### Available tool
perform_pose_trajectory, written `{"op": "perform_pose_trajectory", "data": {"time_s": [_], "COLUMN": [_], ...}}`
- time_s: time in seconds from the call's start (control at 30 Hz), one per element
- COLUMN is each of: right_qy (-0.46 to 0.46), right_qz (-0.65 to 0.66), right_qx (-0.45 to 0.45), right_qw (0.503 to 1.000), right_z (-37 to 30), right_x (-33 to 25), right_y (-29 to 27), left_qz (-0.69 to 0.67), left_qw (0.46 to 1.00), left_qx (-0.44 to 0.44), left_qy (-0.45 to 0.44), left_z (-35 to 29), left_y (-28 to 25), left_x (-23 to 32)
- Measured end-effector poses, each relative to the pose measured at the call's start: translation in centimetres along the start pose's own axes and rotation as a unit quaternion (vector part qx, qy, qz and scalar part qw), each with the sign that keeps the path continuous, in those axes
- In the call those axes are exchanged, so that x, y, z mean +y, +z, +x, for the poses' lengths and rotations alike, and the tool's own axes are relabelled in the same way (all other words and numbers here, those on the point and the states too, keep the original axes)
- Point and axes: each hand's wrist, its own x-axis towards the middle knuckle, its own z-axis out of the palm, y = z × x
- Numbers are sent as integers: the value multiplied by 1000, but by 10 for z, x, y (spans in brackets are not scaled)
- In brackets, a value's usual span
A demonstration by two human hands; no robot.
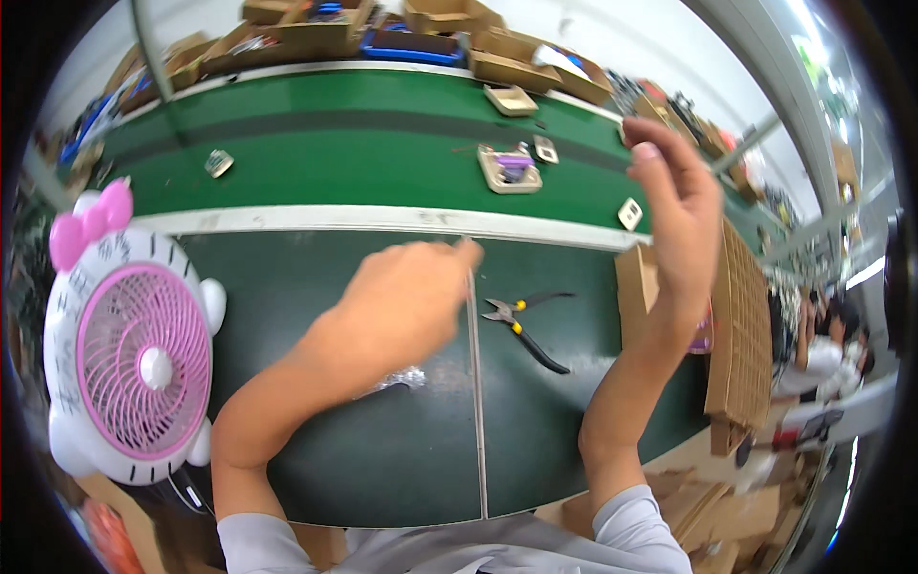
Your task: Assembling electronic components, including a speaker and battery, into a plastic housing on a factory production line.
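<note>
My left hand (406, 292) is over the middle of the dark green worktable, its fingers curled under and closed. Whatever they hold, if anything, is hidden. Raised at the right, my right hand (679, 206) has curved fingers with the thumb apart from them, and no object shows between them. A pair of cutting pliers (517, 325) with black and yellow handles lies spread on the table between my hands. Beneath my left forearm a crinkled clear plastic piece (409, 377) is partly covered. On the green conveyor sits a beige casing (498, 178) with a purple part (516, 163) inside.
A pink and white fan (143, 373) stands at the left table edge. Right of my right arm is a cardboard box with a divider grid (741, 335). Small casings (511, 101) dot the conveyor (354, 163); parts boxes (411, 46) line its far side. People (827, 349) are at far right.
</note>
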Motion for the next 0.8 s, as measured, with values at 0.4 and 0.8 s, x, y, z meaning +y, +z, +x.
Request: {"op": "perform_pose_trajectory", "data": {"time_s": [0.4,0.8], "right_qy": [-67,-63], "right_qz": [-288,-320], "right_qx": [-293,-274], "right_qw": [909,905], "right_z": [-131,-176], "right_x": [91,136], "right_y": [-35,-29], "left_qz": [49,31], "left_qw": [995,997], "left_qx": [78,28], "left_qy": [38,-64], "left_z": [54,11], "left_y": [67,85], "left_x": [-55,-44]}}
